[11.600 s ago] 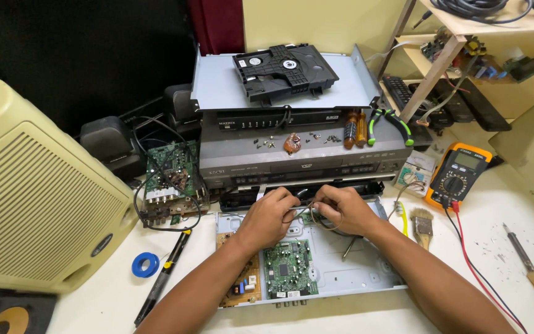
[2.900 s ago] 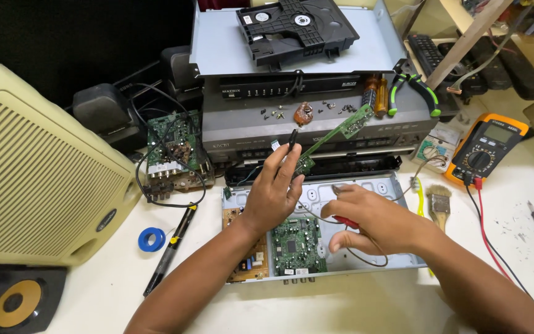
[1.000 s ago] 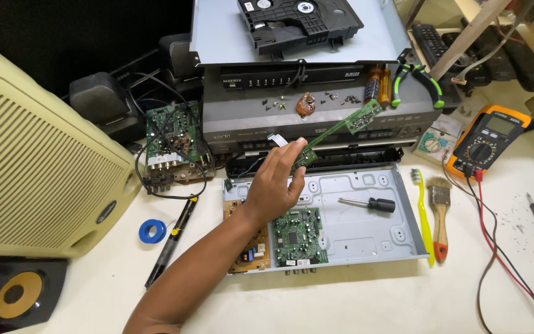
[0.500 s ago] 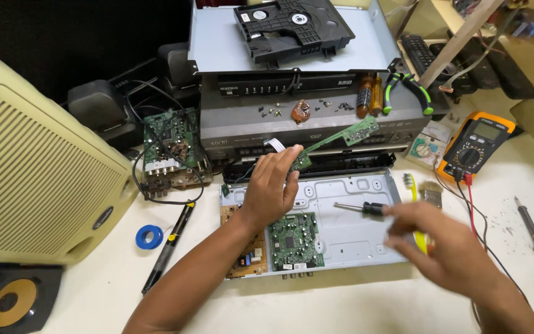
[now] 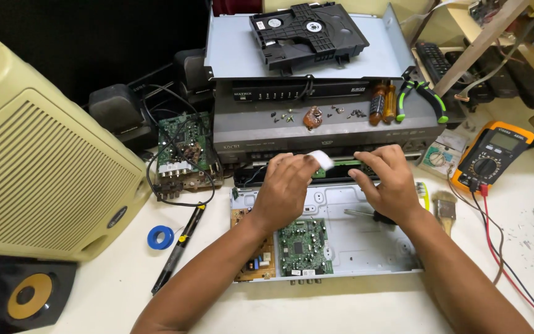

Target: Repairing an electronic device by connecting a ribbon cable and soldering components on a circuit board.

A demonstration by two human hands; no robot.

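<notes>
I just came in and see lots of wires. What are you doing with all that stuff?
A person is working on an opened disc player on the table. The left hand and right hand together hold a narrow green circuit strip at the player's front edge. A screwdriver lies inside the case, beside a green circuit board.

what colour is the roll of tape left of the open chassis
Blue, with a white core; the roll of tape shows in the head view.

electronics repair workshop, multimeter [image 5: 488, 159], loose circuit board [image 5: 182, 150], stacked disc players [image 5: 316, 127], screwdrivers [image 5: 382, 104]
</notes>
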